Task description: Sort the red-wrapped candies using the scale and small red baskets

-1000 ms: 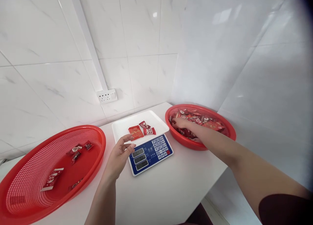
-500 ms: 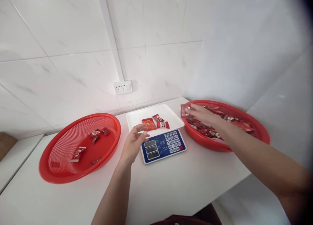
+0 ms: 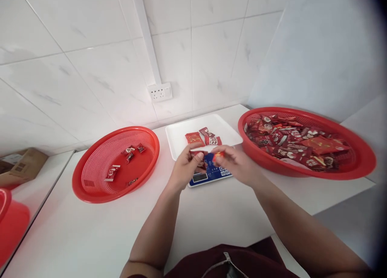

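Observation:
My left hand (image 3: pixel 185 167) and my right hand (image 3: pixel 232 162) meet over the keypad of a blue scale (image 3: pixel 208 175). Both are closed on small red candy packets: the left pinches one (image 3: pixel 198 154), the right pinches another (image 3: pixel 218 155). The scale's white tray (image 3: pixel 178 133) carries three red packets (image 3: pixel 203 137). To the right stands a red basket (image 3: pixel 347 171) heaped with red wrapped candies (image 3: pixel 290 139). On the left a second red basket (image 3: pixel 90 185) holds several packets (image 3: pixel 121 165).
A white socket (image 3: pixel 160 92) sits on the tiled wall behind the scale. A cardboard box (image 3: pixel 21 167) and part of another red container (image 3: pixel 10 225) lie at the far left on a lower surface. The white counter edge runs near my body.
My right hand left the full basket with a packet and came over the scale beside my left hand. The view shifted, so the baskets moved rightward in the picture.

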{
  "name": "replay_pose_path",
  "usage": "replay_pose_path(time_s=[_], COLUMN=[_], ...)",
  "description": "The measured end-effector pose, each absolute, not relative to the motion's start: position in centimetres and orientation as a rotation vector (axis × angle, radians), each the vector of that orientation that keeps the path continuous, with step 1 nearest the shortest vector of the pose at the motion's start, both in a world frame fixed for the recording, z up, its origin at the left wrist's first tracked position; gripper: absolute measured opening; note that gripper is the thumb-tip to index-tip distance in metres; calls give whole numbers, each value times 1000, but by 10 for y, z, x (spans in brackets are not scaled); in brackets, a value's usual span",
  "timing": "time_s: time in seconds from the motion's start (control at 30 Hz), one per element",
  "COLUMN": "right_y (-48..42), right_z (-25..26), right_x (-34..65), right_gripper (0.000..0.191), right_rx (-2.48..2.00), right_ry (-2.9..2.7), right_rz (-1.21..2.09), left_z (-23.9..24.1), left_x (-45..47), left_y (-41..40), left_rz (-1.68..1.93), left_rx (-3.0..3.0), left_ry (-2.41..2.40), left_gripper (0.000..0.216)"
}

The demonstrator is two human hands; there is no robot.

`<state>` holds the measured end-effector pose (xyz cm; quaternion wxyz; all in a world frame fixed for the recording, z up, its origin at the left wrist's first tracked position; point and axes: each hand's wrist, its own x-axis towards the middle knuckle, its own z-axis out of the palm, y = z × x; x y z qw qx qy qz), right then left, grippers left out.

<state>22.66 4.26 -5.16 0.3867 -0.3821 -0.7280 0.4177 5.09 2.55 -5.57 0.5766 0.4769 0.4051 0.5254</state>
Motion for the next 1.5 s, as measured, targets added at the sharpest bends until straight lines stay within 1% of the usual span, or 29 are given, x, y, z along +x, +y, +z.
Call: replay_pose_path(time_s=[0.07,0.17,0.33,0.43,0.57,0.73,0.83,1.0,1.2,1.33,1.47,1.5], right_y=[47,48,40,38,39,39,42,53,52,59,91,103], right_z=[-60,-71,-84,-89,-93,-94,-93,-95,-100,-78,-43,-38], right_x=[239,255,267,268,266,262,258,247,249,283,343,358], right_gripper=[25,24,36,44,52,46,46,45,37,37,41,46], right_rx=[-1041,-1128,-1217,-1262,-1304,-1330,-1310,-1222,-1217,-1330,-1486,-1494], right_ry=[-1638,-1501,-1452,-1445,-1431,-1498,-1577,-1748,-1880,-1926,-1847,-1894], right_rz=[1051,1038,1086,1099,1095,1101,1113,983,827,655,423,430], left_z=[-52,-47,-38,-36,-35,-38,-41,-46,-43,-43,-42,-42], left_x=[39,19,-2,-4,-1,4,7,10,14,18,24,25], left_y=[30,34,31,28,27,28,30,32,30,32,32,32], left_rz=[1404,1652,1797,1775,1747,1682,1638,1552,1577,1490,1439,1433], left_rx=[1036,904,904,941,974,1051,1110,1206,1166,1214,1194,1192], left_ry=[959,925,913,954,996,1011,1059,1158,1248,1311,1335,1338], left_gripper=[44,36,41,41,35,35,34,39,43,43,56,58])
